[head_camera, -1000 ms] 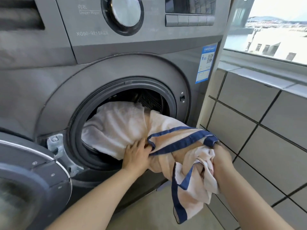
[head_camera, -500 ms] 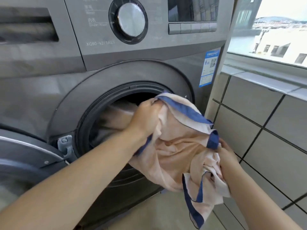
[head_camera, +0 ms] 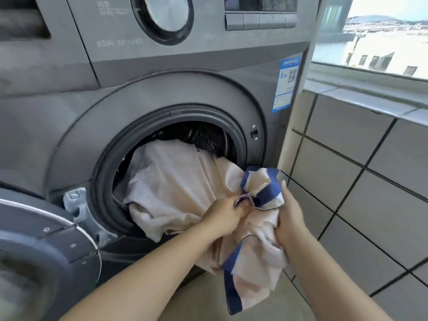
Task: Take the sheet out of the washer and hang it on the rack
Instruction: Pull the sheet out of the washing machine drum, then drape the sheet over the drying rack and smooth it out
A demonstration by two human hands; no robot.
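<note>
A pale pink sheet (head_camera: pixel 176 179) with a dark blue border spills out of the round opening of the grey front-loading washer (head_camera: pixel 208 89). Part of it still lies inside the drum; a bunched part hangs down in front. My left hand (head_camera: pixel 225 216) grips the bunched cloth just in front of the opening. My right hand (head_camera: pixel 289 218) holds the gathered bundle from the right side, with blue-edged folds piled above it. No rack is in view.
The washer door (head_camera: pixel 46 246) stands open at the lower left. A grey tiled wall (head_camera: pixel 361 181) runs along the right under a window ledge (head_camera: pixel 370 93). Beige floor (head_camera: pixel 266 302) shows below the hanging cloth.
My left hand has dropped from the top of the opening to the bundle beside my right hand. More of the sheet lies drawn out over the washer's rim.
</note>
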